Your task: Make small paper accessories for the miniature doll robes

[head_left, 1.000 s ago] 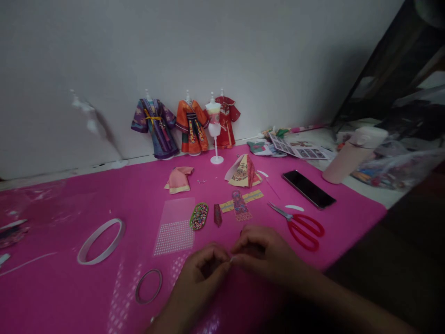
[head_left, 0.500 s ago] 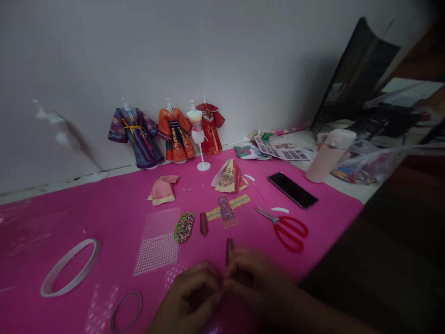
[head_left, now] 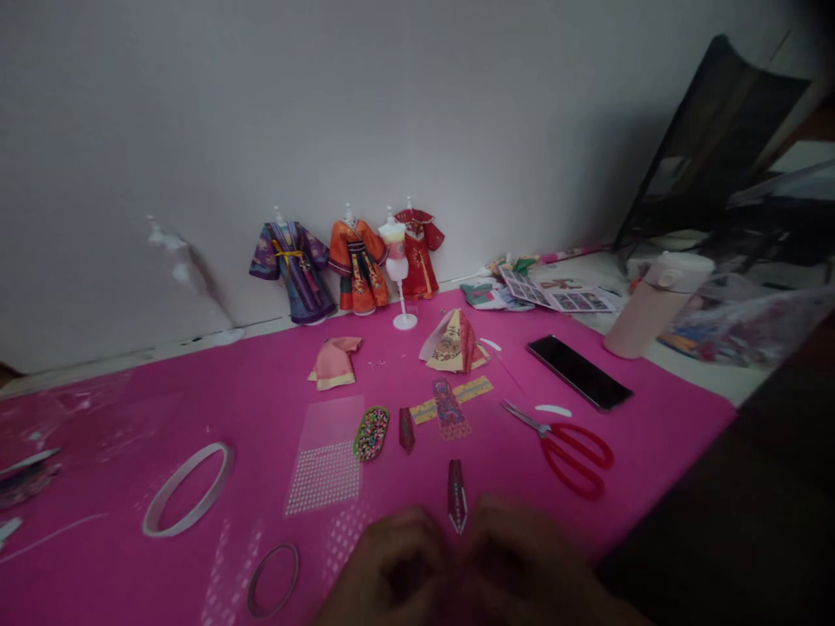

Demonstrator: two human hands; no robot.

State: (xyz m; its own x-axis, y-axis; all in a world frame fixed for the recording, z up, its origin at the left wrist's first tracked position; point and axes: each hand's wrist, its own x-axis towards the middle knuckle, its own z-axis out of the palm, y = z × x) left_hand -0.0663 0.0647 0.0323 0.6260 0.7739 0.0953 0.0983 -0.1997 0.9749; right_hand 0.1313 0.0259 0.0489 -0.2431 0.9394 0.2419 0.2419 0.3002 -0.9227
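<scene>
My left hand [head_left: 395, 565] and my right hand [head_left: 522, 561] are close together at the bottom of the view, dim and blurred. Fingers on both are curled into a pinch; whatever they hold is too small or hidden to make out. Just beyond them lies a dark red pointed fabric strip [head_left: 457, 496] with whitish dots along its edges. A similar red strip [head_left: 406, 430] rests farther back, beside a patterned piece with yellow bands [head_left: 449, 409]. Left of these are a green-rimmed tray of colourful beads [head_left: 371, 434] and a clear sheet of pearl dots [head_left: 324, 478].
Red-handled scissors [head_left: 574, 452], a phone [head_left: 579, 372] and a pink bottle [head_left: 658, 304] stand or lie to the right. Two tape rolls, one white [head_left: 188, 489], are at left. Small doll robes [head_left: 293, 274] on stands line the wall behind a pink doll top [head_left: 337, 361] and folded skirt [head_left: 455, 342].
The whole view has shifted, so the table things appear farther right. My hands have drawn back toward me from the near red strip, whose dotted edges and point now show.
</scene>
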